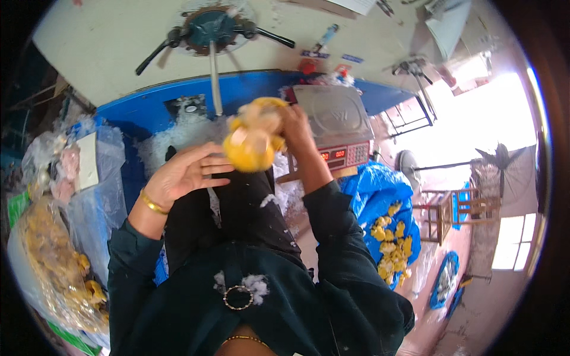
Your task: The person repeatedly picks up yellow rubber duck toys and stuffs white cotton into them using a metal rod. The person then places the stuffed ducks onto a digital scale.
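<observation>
Farthest left, a bulging, crinkled clear plastic bag (50, 255) shows yellowish-brown, soft-looking pieces through its glossy film. Next comes the left hand (183, 173), held open, its fingers extended and slightly apart, pointing toward the yellow plush toy (249, 151); its fingertips are just beside the toy, though whether they touch I cannot tell. White, fluffy stuffing (178, 139) lies in loose tufts beyond this hand, below a slim, straight metal tube (215, 77). The toy itself is between the two hands, raised above the person's dark trousers (237, 210): rounded and lumpy, yellow with paler peach patches, its finer details lost to blur. On its right side, the right hand (297, 127) is closed, fingers curled around the toy's upper edge. Just beyond that hand is a digital weighing scale (332, 113) with a flat, squarish metal pan and a red front panel. Farther right, small yellow plush pieces (392, 249) lie heaped on wrinkled blue plastic sheeting (374, 187).
</observation>
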A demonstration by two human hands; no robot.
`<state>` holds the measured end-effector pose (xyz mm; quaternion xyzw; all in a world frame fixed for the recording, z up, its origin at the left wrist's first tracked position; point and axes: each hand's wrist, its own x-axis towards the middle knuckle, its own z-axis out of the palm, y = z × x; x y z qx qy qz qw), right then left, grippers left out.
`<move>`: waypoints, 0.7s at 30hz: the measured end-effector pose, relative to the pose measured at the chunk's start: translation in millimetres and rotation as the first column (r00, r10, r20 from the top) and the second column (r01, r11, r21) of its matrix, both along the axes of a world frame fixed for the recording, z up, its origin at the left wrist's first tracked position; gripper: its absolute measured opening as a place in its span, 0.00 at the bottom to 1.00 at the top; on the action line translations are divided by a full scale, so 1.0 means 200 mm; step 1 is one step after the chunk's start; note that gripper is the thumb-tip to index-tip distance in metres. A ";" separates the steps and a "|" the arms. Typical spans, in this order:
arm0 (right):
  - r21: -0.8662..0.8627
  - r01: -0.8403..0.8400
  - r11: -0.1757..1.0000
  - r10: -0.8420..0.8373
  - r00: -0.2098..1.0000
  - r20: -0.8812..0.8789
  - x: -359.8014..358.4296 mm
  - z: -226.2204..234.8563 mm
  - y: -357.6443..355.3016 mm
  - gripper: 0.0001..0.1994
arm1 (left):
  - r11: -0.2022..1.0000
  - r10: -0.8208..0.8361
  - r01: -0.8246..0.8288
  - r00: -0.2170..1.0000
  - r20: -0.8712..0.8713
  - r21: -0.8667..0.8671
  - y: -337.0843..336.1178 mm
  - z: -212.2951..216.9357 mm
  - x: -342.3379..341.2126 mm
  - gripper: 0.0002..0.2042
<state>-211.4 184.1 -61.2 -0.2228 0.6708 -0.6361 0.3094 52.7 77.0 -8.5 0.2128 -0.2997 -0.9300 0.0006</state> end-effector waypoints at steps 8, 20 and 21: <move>0.543 0.615 0.571 -0.446 0.789 -0.423 -1.05 -0.53 0.72 0.32 | 1.000 -0.013 0.013 0.997 0.071 0.005 0.01 -0.19 0.07 0.20; 0.166 0.680 0.714 -0.157 0.387 -0.908 -0.59 -0.22 0.99 0.24 | 0.989 0.145 -0.146 0.965 0.218 -0.015 0.07 -0.34 0.24 0.14; 0.147 0.638 0.755 -0.136 0.373 -0.918 -0.59 -0.15 0.93 0.26 | 0.984 0.179 -0.176 0.959 0.218 -0.033 0.08 -0.33 0.25 0.14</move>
